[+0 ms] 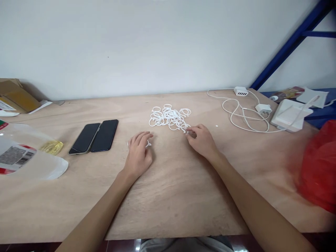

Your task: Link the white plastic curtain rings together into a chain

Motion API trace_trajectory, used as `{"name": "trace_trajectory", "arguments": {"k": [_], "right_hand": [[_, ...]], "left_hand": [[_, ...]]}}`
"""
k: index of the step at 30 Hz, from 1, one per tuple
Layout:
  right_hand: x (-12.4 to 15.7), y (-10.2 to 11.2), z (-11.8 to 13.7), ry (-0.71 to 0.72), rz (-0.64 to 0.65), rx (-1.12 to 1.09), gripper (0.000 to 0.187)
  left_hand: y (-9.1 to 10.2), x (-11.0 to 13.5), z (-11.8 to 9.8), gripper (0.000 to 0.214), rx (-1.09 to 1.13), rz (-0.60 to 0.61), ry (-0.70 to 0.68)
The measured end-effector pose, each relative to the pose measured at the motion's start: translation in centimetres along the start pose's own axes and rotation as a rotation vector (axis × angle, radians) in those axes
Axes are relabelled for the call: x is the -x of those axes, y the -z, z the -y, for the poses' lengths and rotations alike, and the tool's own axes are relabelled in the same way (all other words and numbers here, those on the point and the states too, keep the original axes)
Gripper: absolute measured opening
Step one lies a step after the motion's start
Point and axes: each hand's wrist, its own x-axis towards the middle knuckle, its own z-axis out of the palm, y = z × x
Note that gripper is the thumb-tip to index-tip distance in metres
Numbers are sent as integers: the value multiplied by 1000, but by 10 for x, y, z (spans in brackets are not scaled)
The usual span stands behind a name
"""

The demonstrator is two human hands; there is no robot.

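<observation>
A loose pile of thin white plastic rings (168, 116) with small tabs lies near the middle of the table. My right hand (201, 139) reaches the pile's near right edge, thumb and index finger pinched on a white ring there. Left of it, my left hand (138, 154) rests palm down with its fingers stretched out and a little apart. Under those fingers sits another white ring (149, 144), mostly covered, its edge and tab showing beside the thumb.
Two dark phones (104, 135) lie side by side at left, near a clear plastic bag (49, 166) with a label. A cardboard box (19, 96) stands far left. At right are a white cable (246, 122), a charger hub (240, 91), a white device (291, 115) and a red bag (319, 168).
</observation>
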Motion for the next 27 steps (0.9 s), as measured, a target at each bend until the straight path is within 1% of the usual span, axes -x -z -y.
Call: {"name": "trace_trajectory", "arguments": {"k": [3,5,6,8,10,11,13,16,18,20,22,25,27], "right_hand": [[1,5,9,13,-9,-77,13],[3,9,23,-22,21,-246,13],[5,11,31,-52,59,-363,15],[10,14,49,-102,178,-595,21],[16,12,64,-121,290,-768,25],[20,10,69,-122,329,-829,25],[25,4,77,-122,366,-928,24],[29,-3,80,-131,368,-1005,22],[29,-6,80,-167,326,-997,22],[29,-7,78,-212,273,-978,21],[29,-8,78,-235,258,-993,22],[29,-7,79,-189,325,-1062,23],[29,-7,80,-151,367,-1104,24]], "left_hand": [[0,1,-6,42,16,-44,-59],[0,1,-11,35,24,-54,-88],[0,2,-14,34,30,-61,-95],[0,2,-18,42,52,-69,-100],[-1,2,-21,54,89,-68,-106],[-1,2,-22,56,108,-66,-107],[-1,2,-23,49,153,-62,-87],[-1,0,-26,35,270,-48,27],[-1,-1,-27,36,360,-48,126],[0,-2,-28,38,429,-43,184],[0,-3,-29,35,473,-10,179],[1,-3,-32,26,533,58,142],[2,-3,-33,24,574,83,132]]}}
